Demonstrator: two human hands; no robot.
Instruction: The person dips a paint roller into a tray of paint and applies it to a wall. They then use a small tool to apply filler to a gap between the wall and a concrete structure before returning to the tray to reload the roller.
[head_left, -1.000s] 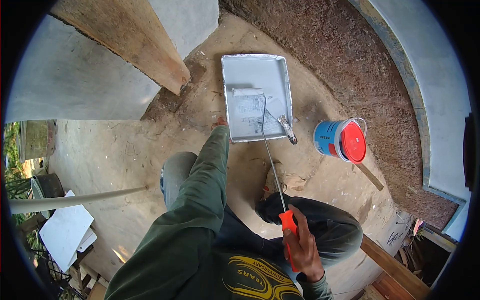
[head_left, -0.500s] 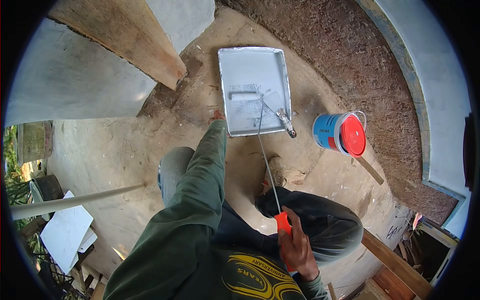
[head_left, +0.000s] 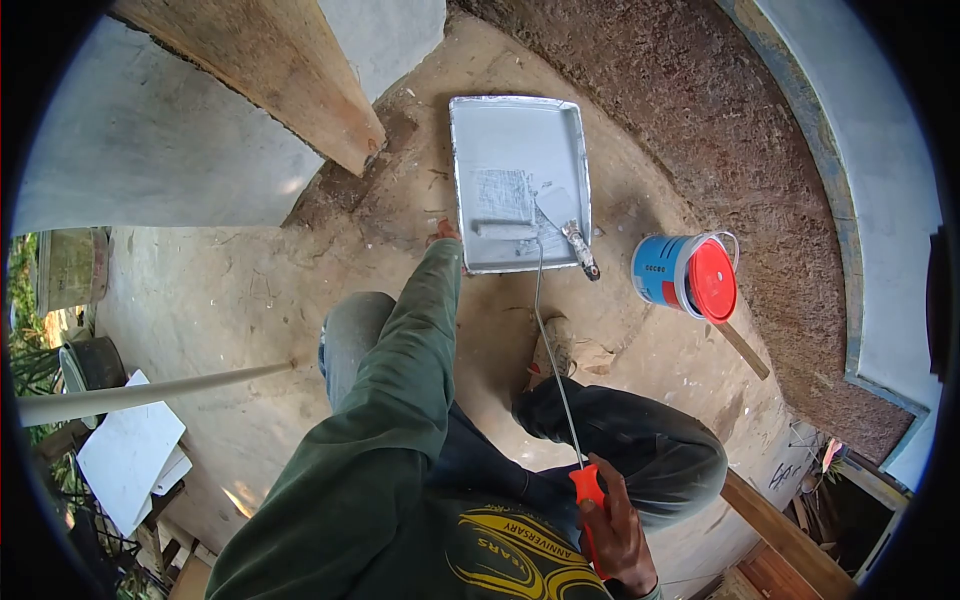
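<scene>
My right hand (head_left: 617, 530) is closed around the orange handle (head_left: 588, 490) of a long-framed paint roller. Its white roller head (head_left: 506, 231) lies in the near part of a paint tray (head_left: 586, 170), on a surface smeared with pale grey paint. My left hand (head_left: 443, 232) is at the tray's left rim, its fingers partly hidden by the green sleeve and seemingly gripping the edge. A paint-covered scraper (head_left: 574, 236) rests in the tray with its handle over the near right corner.
To the right stands a blue paint bucket (head_left: 655, 268) with a red lid (head_left: 712, 281) tilted at its top and a wooden stick (head_left: 742, 350) beside it. A wooden post (head_left: 290, 80) reaches down at upper left. A pale pole (head_left: 160, 393) crosses the left side.
The roller head has come back toward me in the tray, and my right hand has drawn back with the handle. My left hand stays at the tray's rim.
</scene>
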